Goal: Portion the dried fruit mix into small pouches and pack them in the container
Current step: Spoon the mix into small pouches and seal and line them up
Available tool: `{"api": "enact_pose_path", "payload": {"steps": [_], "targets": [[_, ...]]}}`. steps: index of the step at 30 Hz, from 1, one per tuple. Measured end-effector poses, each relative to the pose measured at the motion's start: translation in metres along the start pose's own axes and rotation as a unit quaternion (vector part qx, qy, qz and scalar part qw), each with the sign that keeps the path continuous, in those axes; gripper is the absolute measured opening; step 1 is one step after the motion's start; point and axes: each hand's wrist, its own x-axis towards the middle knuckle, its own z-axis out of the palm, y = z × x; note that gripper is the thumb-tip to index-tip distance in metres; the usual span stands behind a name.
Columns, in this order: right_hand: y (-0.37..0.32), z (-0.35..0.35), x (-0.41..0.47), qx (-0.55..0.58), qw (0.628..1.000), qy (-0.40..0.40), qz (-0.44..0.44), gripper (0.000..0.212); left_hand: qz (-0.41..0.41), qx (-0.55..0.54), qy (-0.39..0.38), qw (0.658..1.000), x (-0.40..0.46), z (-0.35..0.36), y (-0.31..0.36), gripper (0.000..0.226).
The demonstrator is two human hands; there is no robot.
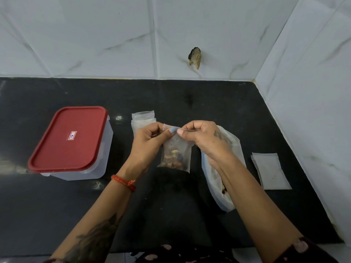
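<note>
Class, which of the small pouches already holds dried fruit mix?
The pouch pinched between both hands; the pouches behind and at right look empty.

Colours and patterns noted at the black counter, head view.

The counter [57, 215] is showing glossy black with faint pale flecks; the wall tiles [95, 35] are reading white with thin grey marble veining. The container [89, 168] is appearing translucent and milky, its lid [68, 137] showing deep red with a small white label edged in red. The pouch [175, 154] is looking clear and cloudy, with brown, tan and dark bluish pieces showing through. The large bag [224, 194] is reading whitish. The left hand [147, 143] is showing a pale blue thumbnail, an orange-red thread at the wrist and dark tattooing on the forearm. The right hand [201, 138] is bearing a small dark tattoo.
</note>
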Motion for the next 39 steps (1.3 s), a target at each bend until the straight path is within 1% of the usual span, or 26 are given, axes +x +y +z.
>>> {"api": "enact_pose_path", "payload": {"steps": [3, 6, 11, 13, 17, 22, 27, 30, 32, 36, 39], "targets": [[-0.002, -0.004, -0.002, 0.019, 1.000, -0.015, 0.016, 0.005, -0.009, -0.007, 0.015, 1.000, 0.002, -0.003, 0.001, 0.014], [-0.002, -0.008, -0.002, 0.033, 0.999, 0.004, 0.039, 0.006, -0.017, 0.001, 0.026, 1.000, 0.002, -0.005, 0.000, 0.015], [-0.001, -0.005, -0.001, 0.033, 0.999, 0.020, 0.030, 0.007, -0.040, -0.016, 0.040, 0.998, -0.001, -0.004, -0.002, 0.021], [0.001, -0.005, -0.002, 0.039, 0.999, 0.013, 0.025, 0.007, -0.045, -0.023, 0.046, 0.998, -0.002, -0.006, -0.002, 0.021], [0.009, -0.006, 0.001, 0.106, 0.992, -0.015, 0.069, 0.008, -0.057, -0.034, 0.052, 0.996, -0.004, -0.013, -0.004, 0.018], [0.018, 0.011, 0.000, 0.135, 0.989, 0.017, 0.061, 0.010, -0.100, -0.051, 0.075, 0.991, -0.010, -0.015, -0.015, 0.020], [0.026, 0.025, 0.002, 0.085, 0.990, -0.046, 0.107, 0.015, -0.158, -0.074, 0.129, 0.976, -0.018, -0.026, -0.028, 0.014], [0.034, 0.042, 0.008, 0.066, 0.993, -0.018, 0.101, 0.014, -0.169, -0.074, 0.165, 0.969, -0.021, -0.030, -0.033, 0.018], [0.040, 0.053, 0.015, 0.050, 0.993, 0.010, 0.102, 0.013, -0.160, -0.056, 0.186, 0.968, -0.020, -0.034, -0.037, 0.011], [0.049, 0.072, 0.032, 0.030, 0.995, 0.051, 0.085, 0.019, -0.128, 0.052, 0.237, 0.962, -0.017, -0.043, -0.046, 0.027], [0.052, 0.084, 0.044, 0.012, 0.994, 0.072, 0.076, 0.024, -0.095, 0.141, 0.239, 0.956, -0.012, -0.047, -0.052, 0.025]]}}
